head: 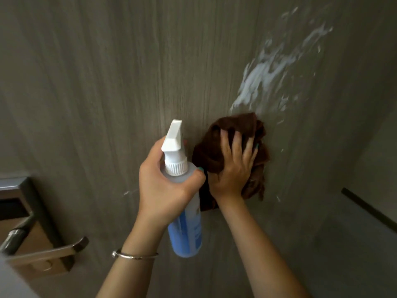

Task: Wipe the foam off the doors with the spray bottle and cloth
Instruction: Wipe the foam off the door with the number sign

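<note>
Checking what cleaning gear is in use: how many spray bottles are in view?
1. The spray bottle is at centre frame, gripped by the left hand, beside the brown cloth under the right hand. Others may sit outside the frame.

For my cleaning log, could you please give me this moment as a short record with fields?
left hand: grips the spray bottle, nozzle up
right hand: presses the brown cloth against the door
foam: smeared above and right of the cloth, not yet wiped
handle: lower left, untouched
bracelet: on the left wrist
</note>
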{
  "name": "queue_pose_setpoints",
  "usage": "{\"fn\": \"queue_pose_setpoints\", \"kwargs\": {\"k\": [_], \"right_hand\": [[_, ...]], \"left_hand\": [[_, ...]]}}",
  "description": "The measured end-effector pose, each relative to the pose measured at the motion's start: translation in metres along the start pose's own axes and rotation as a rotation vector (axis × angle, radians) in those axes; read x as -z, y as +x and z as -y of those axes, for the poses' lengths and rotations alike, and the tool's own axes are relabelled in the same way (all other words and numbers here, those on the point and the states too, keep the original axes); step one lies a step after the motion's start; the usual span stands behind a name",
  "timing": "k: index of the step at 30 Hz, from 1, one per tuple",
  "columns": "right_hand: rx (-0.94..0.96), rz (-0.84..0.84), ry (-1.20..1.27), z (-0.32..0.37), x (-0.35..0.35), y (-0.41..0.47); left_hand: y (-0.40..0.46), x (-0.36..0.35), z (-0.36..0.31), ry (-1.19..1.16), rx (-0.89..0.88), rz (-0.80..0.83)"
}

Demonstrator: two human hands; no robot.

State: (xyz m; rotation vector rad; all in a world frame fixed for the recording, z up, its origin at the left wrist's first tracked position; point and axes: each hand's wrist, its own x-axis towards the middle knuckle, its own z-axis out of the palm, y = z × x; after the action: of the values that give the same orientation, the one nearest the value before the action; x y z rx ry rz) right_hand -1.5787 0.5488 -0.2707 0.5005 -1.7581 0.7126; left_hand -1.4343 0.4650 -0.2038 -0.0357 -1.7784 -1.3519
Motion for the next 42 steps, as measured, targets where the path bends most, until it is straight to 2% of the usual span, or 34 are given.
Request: {"fn": "queue_pose_setpoints", "kwargs": {"k": [4, 7, 12, 15, 23, 26, 35, 38, 42], "right_hand": [[0.03, 0.092, -0.082, -0.013, 0.001, -0.028], [0.034, 0.113, -0.082, -0.007, 0.007, -0.013], [0.024, -0.027, 0.024, 0.004, 0.018, 0.086], [0.07, -0.046, 0.02, 0.004, 0.021, 0.108], [0.186, 0.155, -0.116, -0.028, 0.018, 0.023], [0.214, 0.19, -0.117, -0.03, 0.022, 0.023], [0.163, -0.054, -0.001, 0.012, 0.039, 0.179], [0.161, -0.028, -0.007, 0.001, 0.033, 0.153], [0.215, 0.099, -0.097, -0.023, 0.029, 0.081]], "left_hand": [[0.005, 0.0, -0.009, 0.023, -0.014, -0.03], [0.012, 0.001, -0.02, 0.042, -0.016, -0.038], [0.037, -0.005, -0.038, 0.046, -0.003, -0.075], [0.047, -0.01, -0.045, 0.064, -0.016, -0.098], [0.048, -0.019, -0.046, 0.125, -0.086, -0.124], [0.048, -0.02, -0.043, 0.195, -0.104, -0.126], [0.049, -0.022, -0.042, 0.242, -0.144, -0.151], [0.048, -0.021, -0.041, 0.23, -0.143, -0.154], [0.048, -0.019, -0.041, 0.222, -0.152, -0.124]]}}
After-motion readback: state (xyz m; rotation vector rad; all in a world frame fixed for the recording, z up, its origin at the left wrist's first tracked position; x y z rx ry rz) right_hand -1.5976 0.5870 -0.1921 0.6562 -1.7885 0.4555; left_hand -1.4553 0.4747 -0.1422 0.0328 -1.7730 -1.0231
